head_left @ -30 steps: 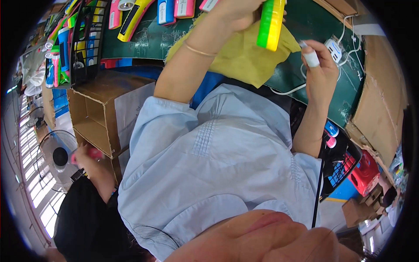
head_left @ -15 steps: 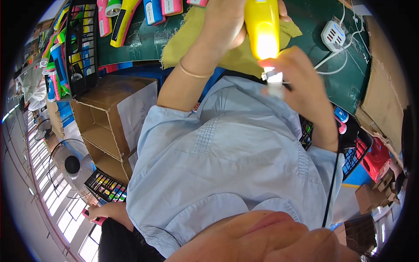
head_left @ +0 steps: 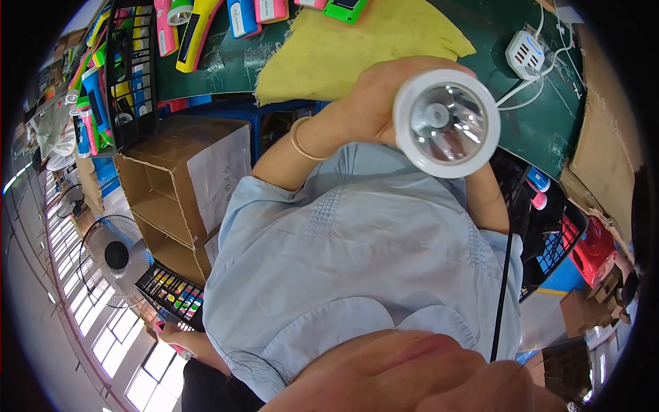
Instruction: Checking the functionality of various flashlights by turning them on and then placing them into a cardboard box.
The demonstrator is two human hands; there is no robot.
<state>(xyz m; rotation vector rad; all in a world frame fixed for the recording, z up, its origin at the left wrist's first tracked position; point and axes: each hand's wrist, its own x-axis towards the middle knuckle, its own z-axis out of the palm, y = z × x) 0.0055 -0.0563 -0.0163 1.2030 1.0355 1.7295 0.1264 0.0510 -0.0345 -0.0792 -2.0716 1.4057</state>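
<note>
A flashlight with a white rim and a shiny silver reflector (head_left: 449,127) faces up toward me, and its lamp looks unlit. Its body is hidden behind the head. My left hand (head_left: 377,99), with a gold bangle at the wrist, is closed around it from the left. Of my right arm, only the forearm shows below the flashlight head; the hand and its fingers are hidden behind it. Beneath the hands, a yellow cloth (head_left: 309,65) lies on the green tabletop (head_left: 220,69).
Several colourful flashlights, including a yellow one (head_left: 197,38) and a green one (head_left: 348,8), lie along the far side. A white power hub (head_left: 525,55) with cables stands right. Black baskets, a cardboard box (head_left: 182,144) and a fan (head_left: 117,254) surround the table. Another person's hand (head_left: 171,335) shows lower left.
Earlier a yellow body glowed brightly between my hands, the right fingers at its lower end. Now the flashlight's reflector end is turned up at me, unlit, and my left hand has come lower.
</note>
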